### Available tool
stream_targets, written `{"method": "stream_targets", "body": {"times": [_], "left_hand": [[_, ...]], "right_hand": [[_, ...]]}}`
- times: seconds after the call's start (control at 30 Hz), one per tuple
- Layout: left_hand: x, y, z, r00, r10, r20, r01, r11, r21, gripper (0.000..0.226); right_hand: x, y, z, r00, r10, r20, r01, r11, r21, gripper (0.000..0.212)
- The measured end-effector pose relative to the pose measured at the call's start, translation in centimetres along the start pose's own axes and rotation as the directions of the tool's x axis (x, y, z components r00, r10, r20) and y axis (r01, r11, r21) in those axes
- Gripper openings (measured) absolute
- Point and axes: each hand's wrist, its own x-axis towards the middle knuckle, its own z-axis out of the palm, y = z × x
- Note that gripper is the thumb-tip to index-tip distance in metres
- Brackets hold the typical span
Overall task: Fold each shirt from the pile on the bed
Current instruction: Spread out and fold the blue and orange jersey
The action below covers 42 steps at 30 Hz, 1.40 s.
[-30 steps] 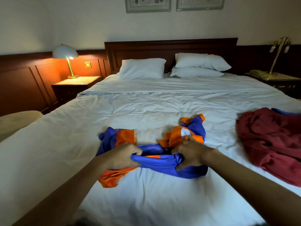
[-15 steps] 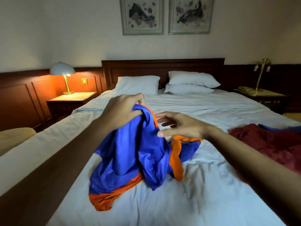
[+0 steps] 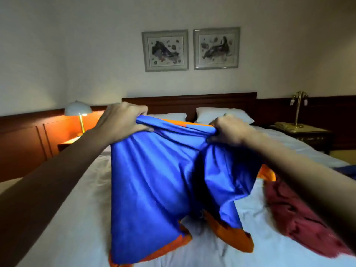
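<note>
Over the white bed (image 3: 67,218), mid-frame, the blue-and-orange shirt (image 3: 163,180), judged light and limp, was held by its top edge, bunched in the left grip (image 3: 123,120) and right grip (image 3: 227,130).

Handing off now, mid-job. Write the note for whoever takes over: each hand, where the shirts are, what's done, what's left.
Left hand: grip on the top edge of the blue shirt with orange trim.
Right hand: grip on the same edge.
Shirt hangs above the white bed. Crumpled dark red garment lies on the bed to its right.
Done: no folded shirt in view.
To do: fold both.
</note>
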Motion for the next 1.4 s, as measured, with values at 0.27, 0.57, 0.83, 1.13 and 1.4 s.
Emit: {"method": "stream_targets", "body": {"times": [0.27,0.57,0.83,1.13,1.4], "left_hand": [[4.4,-0.2,-6.7,0.984,-0.142,-0.111,0.124,0.981,-0.149,0.039],[1.7,0.4,-8.2,0.944,-0.153,0.291,0.311,0.703,-0.64,0.026],[1.7,-0.3,-11.3,0.952,-0.056,0.302,0.273,0.602,-0.75,0.038],[7.1,-6.5,1.4,0.784,-0.028,0.62,0.226,0.943,-0.244,0.035],[20.8,-12.5,1.5,0.924,-0.202,-0.324,0.239,0.968,0.078,0.004]], "right_hand": [[0.4,1.5,-11.4,0.886,0.133,-0.444,-0.23,0.958,-0.172,0.018],[-3.6,0.7,-10.1,0.996,0.086,0.034,-0.077,0.575,0.815,0.015],[-3.5,0.3,-12.4,0.981,-0.142,0.133,-0.024,0.591,0.807,0.041],[7.0,5.4,-3.6,0.945,0.09,0.316,-0.06,0.993,-0.102,0.046],[21.0,10.2,-9.6,0.779,0.13,-0.614,-0.315,0.927,-0.204,0.026]]}}
